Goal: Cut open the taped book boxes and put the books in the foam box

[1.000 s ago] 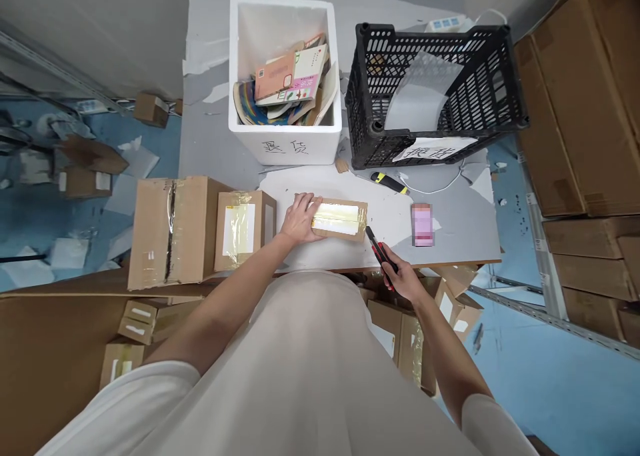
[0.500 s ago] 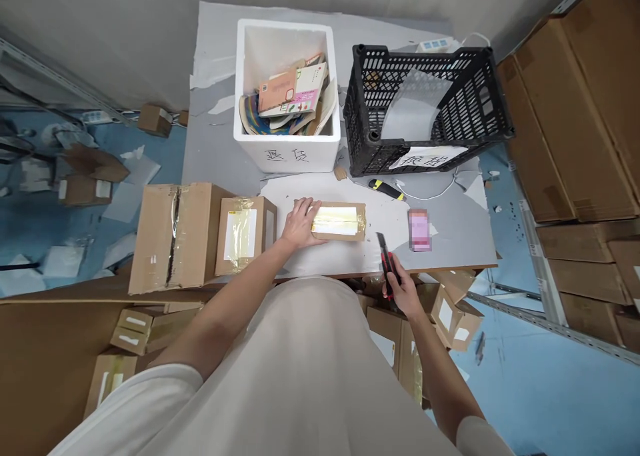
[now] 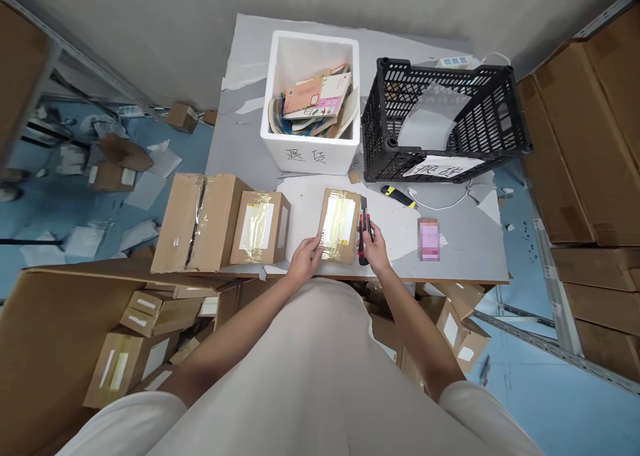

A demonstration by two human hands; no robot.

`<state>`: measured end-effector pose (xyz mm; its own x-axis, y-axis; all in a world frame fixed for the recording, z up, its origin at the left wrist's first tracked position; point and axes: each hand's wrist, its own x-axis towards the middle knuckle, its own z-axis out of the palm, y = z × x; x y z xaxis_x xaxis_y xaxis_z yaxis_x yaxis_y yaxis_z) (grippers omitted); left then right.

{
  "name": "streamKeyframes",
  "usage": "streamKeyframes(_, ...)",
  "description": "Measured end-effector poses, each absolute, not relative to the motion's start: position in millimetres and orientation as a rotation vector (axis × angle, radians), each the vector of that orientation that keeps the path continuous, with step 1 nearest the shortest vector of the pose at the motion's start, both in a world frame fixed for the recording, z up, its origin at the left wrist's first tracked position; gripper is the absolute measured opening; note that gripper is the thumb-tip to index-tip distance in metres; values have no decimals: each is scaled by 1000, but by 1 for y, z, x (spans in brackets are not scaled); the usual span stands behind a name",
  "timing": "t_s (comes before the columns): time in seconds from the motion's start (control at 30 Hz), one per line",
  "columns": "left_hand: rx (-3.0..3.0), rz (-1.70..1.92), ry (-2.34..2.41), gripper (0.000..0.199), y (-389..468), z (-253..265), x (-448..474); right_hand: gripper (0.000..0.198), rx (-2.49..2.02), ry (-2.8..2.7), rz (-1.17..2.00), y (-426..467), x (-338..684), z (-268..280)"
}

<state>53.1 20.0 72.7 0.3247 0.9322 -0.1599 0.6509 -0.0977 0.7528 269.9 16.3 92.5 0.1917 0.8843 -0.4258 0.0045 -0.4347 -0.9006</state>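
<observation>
A small cardboard box (image 3: 341,224) with a white label under clear tape lies on the white paper near the table's front edge, its long side pointing away from me. At its lower left edge, my left hand (image 3: 305,259) grips it, thumb along the near corner. My right hand (image 3: 375,248) is closed round a red and black utility knife (image 3: 363,233). The knife is close along the box's right side, blade end pointing away from me; whether it touches the box I cannot tell.
Two taped cardboard boxes (image 3: 197,223) stand at the left. A white foam box (image 3: 310,153) of books and a black plastic crate (image 3: 445,166) stand behind. A yellow and black cutter (image 3: 399,196) and a pink blurred item (image 3: 429,239) lie right. Cartons (image 3: 595,276) line the right side.
The small box has turned from lying crosswise to pointing away from me. My left hand has shifted to its near left corner. My right hand brought the knife onto the table beside the box.
</observation>
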Motion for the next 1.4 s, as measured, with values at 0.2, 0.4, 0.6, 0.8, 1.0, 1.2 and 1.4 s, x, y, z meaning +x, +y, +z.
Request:
streamKeyframes(0.2, 1919, 452, 1440, 52, 27, 77, 51, 56, -1634, -753, 1320, -4, 269, 87)
streamKeyframes(0.4, 2213, 368, 1371, 75, 127, 94, 80, 49, -1609, -270, 1514, -69, 254, 84)
streamKeyframes(0.6, 2238, 134, 1085, 63, 203, 94, 102, 47, -1321, 19, 1563, -73, 233, 92)
streamKeyframes(0.8, 2075, 260, 1497, 49, 159, 98, 72, 48, -1434, -132, 1454, -53, 257, 87)
streamKeyframes(1.0, 1733, 183, 1867, 57, 65, 100, 41, 46, -1441, -389, 1331, 4, 309, 76)
streamKeyframes(1.2, 2136, 327, 1666, 87, 59, 92, 49, 51, -1643, -720, 1301, 18, 332, 86)
streamKeyframes(1.4, 2366, 97, 1454, 88, 83, 88, 57, 63, -1947, -1058, 1362, -28, 342, 104)
